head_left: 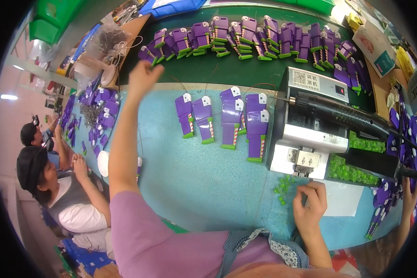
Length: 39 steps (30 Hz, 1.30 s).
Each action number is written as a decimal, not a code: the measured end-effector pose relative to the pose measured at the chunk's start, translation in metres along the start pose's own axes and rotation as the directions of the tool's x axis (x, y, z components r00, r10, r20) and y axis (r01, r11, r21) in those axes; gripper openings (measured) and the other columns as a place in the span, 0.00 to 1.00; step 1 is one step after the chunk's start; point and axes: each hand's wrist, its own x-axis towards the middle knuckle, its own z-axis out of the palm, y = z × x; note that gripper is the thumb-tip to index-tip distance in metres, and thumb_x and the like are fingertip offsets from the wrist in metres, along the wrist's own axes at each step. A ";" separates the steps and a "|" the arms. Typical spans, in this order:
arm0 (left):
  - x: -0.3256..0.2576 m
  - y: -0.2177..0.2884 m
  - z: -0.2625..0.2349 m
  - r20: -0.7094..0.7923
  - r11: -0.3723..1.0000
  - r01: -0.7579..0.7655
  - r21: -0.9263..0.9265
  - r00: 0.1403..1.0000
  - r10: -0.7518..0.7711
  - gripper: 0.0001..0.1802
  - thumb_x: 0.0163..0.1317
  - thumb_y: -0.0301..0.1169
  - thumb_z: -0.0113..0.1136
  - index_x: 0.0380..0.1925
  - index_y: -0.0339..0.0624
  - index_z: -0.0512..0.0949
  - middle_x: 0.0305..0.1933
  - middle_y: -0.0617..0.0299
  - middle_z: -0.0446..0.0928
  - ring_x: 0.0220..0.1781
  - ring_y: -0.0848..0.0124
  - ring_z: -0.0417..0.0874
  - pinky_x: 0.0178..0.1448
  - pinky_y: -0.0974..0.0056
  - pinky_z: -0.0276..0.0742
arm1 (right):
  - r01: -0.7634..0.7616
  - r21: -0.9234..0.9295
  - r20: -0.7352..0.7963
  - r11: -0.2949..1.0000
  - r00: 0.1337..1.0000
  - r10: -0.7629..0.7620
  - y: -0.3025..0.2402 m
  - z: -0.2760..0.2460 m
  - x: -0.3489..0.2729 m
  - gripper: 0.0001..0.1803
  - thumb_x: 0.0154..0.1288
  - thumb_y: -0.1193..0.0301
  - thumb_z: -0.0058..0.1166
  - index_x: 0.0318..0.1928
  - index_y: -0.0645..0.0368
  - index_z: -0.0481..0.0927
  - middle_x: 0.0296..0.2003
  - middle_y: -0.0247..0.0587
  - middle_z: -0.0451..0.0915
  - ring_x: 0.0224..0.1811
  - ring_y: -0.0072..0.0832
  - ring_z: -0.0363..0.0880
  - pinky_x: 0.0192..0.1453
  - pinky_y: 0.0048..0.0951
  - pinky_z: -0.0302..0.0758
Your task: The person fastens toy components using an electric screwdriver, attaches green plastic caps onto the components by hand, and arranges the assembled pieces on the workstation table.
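My left hand [145, 78] is stretched out to the far left, just short of the row of purple and green plastic parts [200, 34]. Its fingers are loosely bent and apart, and I see nothing in them. Low on the right, my right hand [310, 204] has thumb and fingertips drawn together; whatever they pinch is too small to make out. Beside it lies a loose pile of small green plastic pieces [284, 187], in front of the machine's metal head [306, 160]. Several purple parts with white corners and green ends [230, 118] lie on the blue mat left of the machine.
A black electric screwdriver [343, 111] lies across the machine. Green trays [354, 171] of small pieces and a white sheet [343, 199] sit at the right. More purple parts [102, 106] heap up at the left, near a seated co-worker [69, 194]. A fan [95, 69] stands far left.
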 end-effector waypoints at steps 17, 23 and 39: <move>-0.240 0.176 -0.021 0.435 0.135 0.459 -0.878 0.884 -0.171 0.10 0.69 0.35 0.53 0.44 0.41 0.71 0.28 0.61 0.75 0.25 0.74 0.75 0.26 0.69 0.72 | -0.010 0.239 0.066 0.971 0.998 -0.006 -0.023 -0.041 -0.030 0.14 0.55 0.88 0.54 0.43 0.67 0.82 0.39 0.50 0.80 0.36 0.35 0.80 0.40 0.27 0.77; -0.328 0.268 -0.026 0.680 0.001 0.700 -0.714 0.694 0.237 0.19 0.62 0.29 0.62 0.51 0.38 0.67 0.35 0.61 0.78 0.30 0.78 0.75 0.33 0.73 0.71 | 0.173 0.381 0.024 0.908 0.980 -0.197 -0.027 -0.047 -0.036 0.18 0.51 0.87 0.61 0.45 0.69 0.78 0.36 0.48 0.81 0.33 0.35 0.80 0.35 0.29 0.76; -0.339 0.286 -0.013 0.765 -0.035 0.828 -0.560 0.532 0.363 0.18 0.66 0.26 0.52 0.55 0.39 0.63 0.43 0.52 0.79 0.24 0.80 0.69 0.28 0.74 0.67 | 0.058 0.175 -0.022 0.983 0.998 -0.055 0.012 -0.068 -0.047 0.13 0.49 0.81 0.64 0.38 0.64 0.80 0.37 0.45 0.81 0.37 0.38 0.78 0.39 0.34 0.74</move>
